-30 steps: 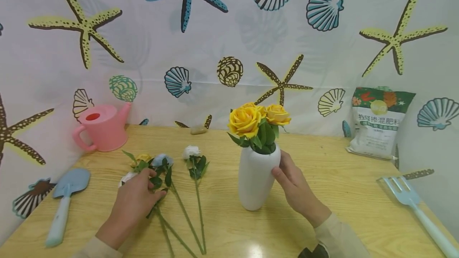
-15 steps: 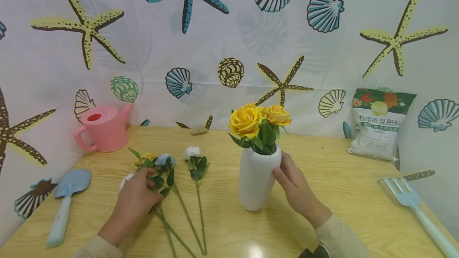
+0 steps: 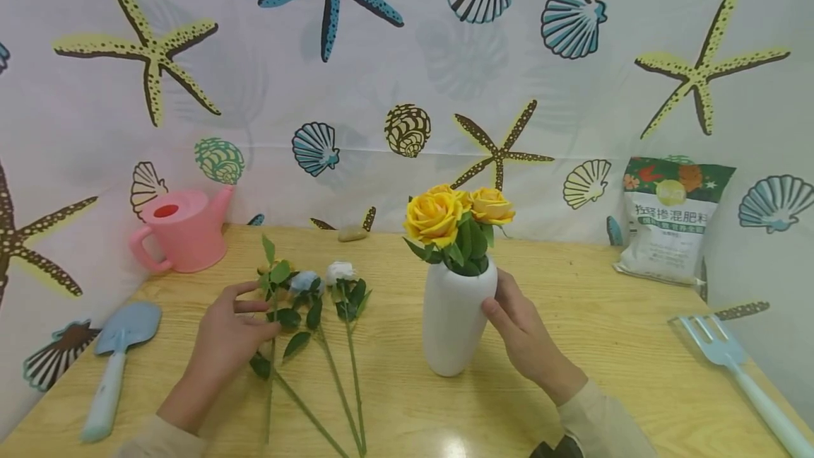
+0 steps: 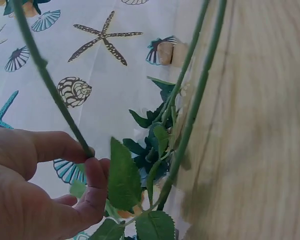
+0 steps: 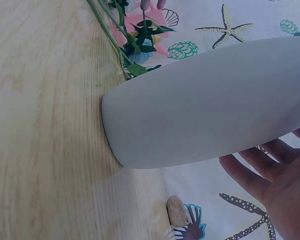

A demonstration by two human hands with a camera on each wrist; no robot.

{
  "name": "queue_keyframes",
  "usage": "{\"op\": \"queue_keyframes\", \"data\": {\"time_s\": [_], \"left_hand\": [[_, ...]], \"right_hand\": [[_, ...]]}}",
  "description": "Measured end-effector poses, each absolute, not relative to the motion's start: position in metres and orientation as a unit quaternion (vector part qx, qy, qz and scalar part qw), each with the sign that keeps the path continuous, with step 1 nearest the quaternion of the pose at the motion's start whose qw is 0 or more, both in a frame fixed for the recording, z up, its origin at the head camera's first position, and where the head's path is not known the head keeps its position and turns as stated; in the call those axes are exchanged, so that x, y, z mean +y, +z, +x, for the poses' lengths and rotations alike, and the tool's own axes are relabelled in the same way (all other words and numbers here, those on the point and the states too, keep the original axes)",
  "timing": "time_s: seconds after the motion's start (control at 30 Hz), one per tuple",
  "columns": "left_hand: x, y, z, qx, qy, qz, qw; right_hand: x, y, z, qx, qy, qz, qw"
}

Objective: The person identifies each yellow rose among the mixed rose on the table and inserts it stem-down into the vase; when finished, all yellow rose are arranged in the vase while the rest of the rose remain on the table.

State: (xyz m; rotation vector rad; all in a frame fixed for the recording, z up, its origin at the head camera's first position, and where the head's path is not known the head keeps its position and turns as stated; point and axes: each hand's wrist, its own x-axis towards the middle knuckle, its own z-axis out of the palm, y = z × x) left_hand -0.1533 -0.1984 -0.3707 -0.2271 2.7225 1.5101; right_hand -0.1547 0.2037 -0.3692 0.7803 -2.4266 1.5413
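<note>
In the head view my left hand (image 3: 232, 327) pinches the green stem of a yellow rose (image 3: 284, 264), its bloom mostly hidden behind leaves. The left wrist view shows thumb and fingertips closed on that stem (image 4: 55, 92). Just right of it lie a pale blue rose (image 3: 307, 283) and a white rose (image 3: 340, 272), stems pointing toward me. My right hand (image 3: 524, 334) holds the right side of a white vase (image 3: 454, 320), which stands slightly tilted on the table. Several yellow roses (image 3: 434, 216) with green leaves fill the vase's mouth.
A pink watering can (image 3: 191, 239) stands at the back left, with a light blue hand trowel (image 3: 114, 373) in front of it. On the right are a fertilizer bag (image 3: 670, 228) and a light blue hand fork (image 3: 731, 362). A small stone (image 3: 352, 233) lies at the back edge.
My left hand has shifted back from among the blooms, and the yellow rose's stem has swung more upright. The blue rose has moved slightly right. My right hand and the vase stay put.
</note>
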Motion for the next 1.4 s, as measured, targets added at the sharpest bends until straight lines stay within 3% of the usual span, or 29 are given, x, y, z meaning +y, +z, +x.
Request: {"op": "queue_keyframes", "data": {"time_s": [0.17,0.37,0.77,1.07,1.4], "left_hand": [[-0.2,-0.365,-0.152,0.848,0.525,-0.072,-0.008],[-0.193,-0.358,-0.149,0.792,0.602,-0.079,-0.068],[-0.141,-0.313,-0.131,0.585,0.796,-0.022,-0.155],[-0.09,-0.281,-0.123,0.377,0.869,0.124,-0.295],[-0.044,-0.263,-0.127,0.331,0.843,0.197,-0.375]], "right_hand": [[0.205,-0.37,-0.155,-0.813,0.515,0.26,0.082],[0.205,-0.37,-0.156,-0.813,0.514,0.261,0.083],[0.206,-0.372,-0.157,-0.811,0.515,0.264,0.082],[0.206,-0.371,-0.158,-0.806,0.522,0.269,0.08],[0.205,-0.369,-0.156,-0.803,0.526,0.268,0.076]]}}
